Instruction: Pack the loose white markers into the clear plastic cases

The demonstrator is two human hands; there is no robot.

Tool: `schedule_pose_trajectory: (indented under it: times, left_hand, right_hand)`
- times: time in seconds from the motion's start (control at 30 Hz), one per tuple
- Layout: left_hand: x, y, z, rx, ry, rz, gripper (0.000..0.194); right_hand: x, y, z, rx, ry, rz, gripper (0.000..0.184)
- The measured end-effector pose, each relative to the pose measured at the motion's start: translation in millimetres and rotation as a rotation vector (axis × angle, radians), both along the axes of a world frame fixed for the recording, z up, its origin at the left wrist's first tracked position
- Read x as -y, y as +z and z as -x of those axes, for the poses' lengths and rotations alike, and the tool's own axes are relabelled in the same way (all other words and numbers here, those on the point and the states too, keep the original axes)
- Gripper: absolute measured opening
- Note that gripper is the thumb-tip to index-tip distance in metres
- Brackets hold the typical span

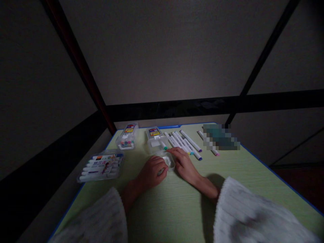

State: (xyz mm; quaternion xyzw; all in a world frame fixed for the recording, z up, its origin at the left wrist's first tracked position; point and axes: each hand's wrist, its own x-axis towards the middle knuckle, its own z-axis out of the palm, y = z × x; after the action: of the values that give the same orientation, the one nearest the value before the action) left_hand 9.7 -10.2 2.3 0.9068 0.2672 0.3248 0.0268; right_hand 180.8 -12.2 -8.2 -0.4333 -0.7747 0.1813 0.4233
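A clear plastic marker case [153, 145] with a colourful label stands opened in front of me, its lid flap [170, 162] tipped down toward me. My left hand [152, 170] is closed, fingers curled at the flap's near left edge. A white marker with a green cap [164, 145] slants at the case's right side. My right hand [181, 163] reaches over the flap with fingers stretched, the index fingertip at the green cap. Whether the fingertip presses on it I cannot tell. Several white markers [181, 141] with purple, yellow and blue ends lie just beyond my right hand.
At the back left stands a second clear case [127, 136] with coloured ends inside. A flat clear pack of white markers [101, 167] lies at the table's left edge. On the right are a pink-ended marker [217, 153] and a pixelated greenish item [222, 136]. A wall rises behind the table.
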Motion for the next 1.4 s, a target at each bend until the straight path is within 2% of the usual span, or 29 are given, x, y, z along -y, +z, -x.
schedule_pose_trajectory:
  times: [0.13,0.27,0.47,0.7,0.8,0.93,1.17,1.4]
  left_hand:
    - [-0.1,-0.3,0.1,0.005,-0.003,0.005,0.019]
    - [0.4,0.7,0.2,0.010,-0.005,0.008,0.018]
    - [0.4,-0.3,1.6,-0.015,-0.003,0.021,0.017]
    - [0.1,-0.9,2.9,-0.008,-0.013,0.002,0.016]
    - [0.4,-0.5,2.4,-0.012,-0.016,-0.004,0.016]
    - [0.3,-1.1,2.1,-0.002,-0.015,-0.007,0.015]
    - [-0.9,-2.5,3.2,0.011,-0.025,-0.031,0.015]
    - [-0.8,-1.8,3.9,0.003,-0.030,-0.036,0.015]
  right_hand:
    - [0.1,-0.4,0.1,-0.012,-0.014,-0.022,0.057]
    - [1.7,2.5,-1.0,0.025,-0.089,-0.050,0.045]
    - [-2.4,10.6,-13.4,0.295,-0.295,-0.087,0.028]
    - [-20.6,19.0,-54.9,0.552,-0.595,-0.073,0.015]
    - [-23.5,23.6,-77.9,0.595,-0.740,-0.036,0.017]
    - [-23.3,26.3,-98.7,0.667,-0.855,0.066,0.023]
    - [-22.7,25.6,-103.3,0.768,-0.913,0.222,0.027]
    - [-20.1,26.9,-100.6,0.799,-0.892,0.280,0.025]
